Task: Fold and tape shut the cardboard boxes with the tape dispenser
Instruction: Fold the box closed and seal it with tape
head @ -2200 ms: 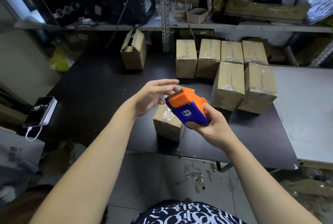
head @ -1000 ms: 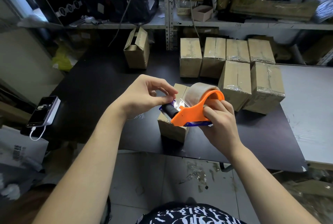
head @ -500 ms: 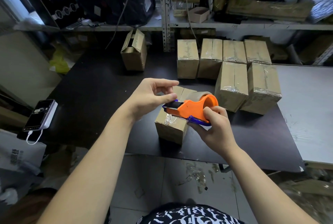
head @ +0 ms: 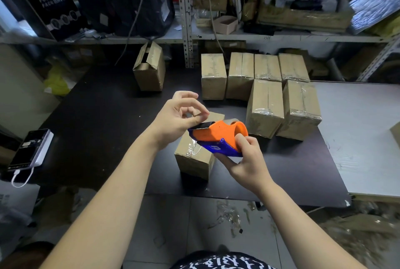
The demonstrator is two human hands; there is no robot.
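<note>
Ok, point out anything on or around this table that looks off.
One brown cardboard box at the black table's back left stands apart, flaps open. Crumpled clear tape scraps litter the floor tiles.

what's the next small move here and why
Probably pull a length off the tape roll and press it onto the nearest cardboard box. The left hand pinches at the mouth of the tape dispenser, which the right hand grips over that box. The loose end itself is too clear to see.

Orange-and-blue tape dispenser (head: 218,136) tilted just above a small brown cardboard box (head: 193,161) (six taped boxes (head: 265,104) clustered behind).
</note>
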